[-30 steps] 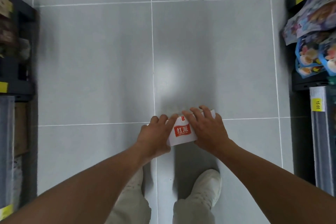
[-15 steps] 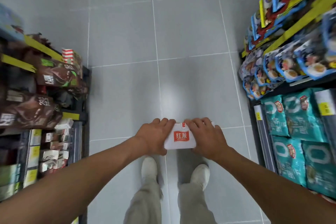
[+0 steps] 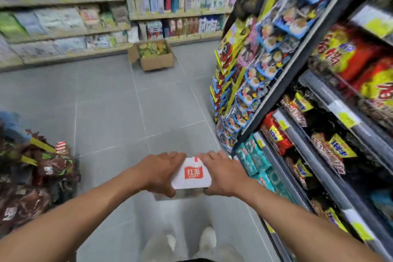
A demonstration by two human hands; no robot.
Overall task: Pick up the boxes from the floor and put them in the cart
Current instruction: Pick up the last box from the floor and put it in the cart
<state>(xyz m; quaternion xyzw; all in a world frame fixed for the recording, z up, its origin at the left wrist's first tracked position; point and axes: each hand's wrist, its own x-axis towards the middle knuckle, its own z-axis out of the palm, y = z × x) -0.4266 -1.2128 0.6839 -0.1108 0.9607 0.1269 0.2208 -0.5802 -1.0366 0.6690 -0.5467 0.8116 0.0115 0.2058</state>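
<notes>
left hand, right hand gripping white box, sides hidden

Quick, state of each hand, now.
Left hand: closed, holding the white box by its left side.
Right hand: closed, holding the same box's right side.

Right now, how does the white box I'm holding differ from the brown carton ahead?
The white box is closed and held up; the brown carton sits on the floor, flaps open, packets showing. The white box bears a red label; the brown carton looks plain. Both are rectangular.
</notes>
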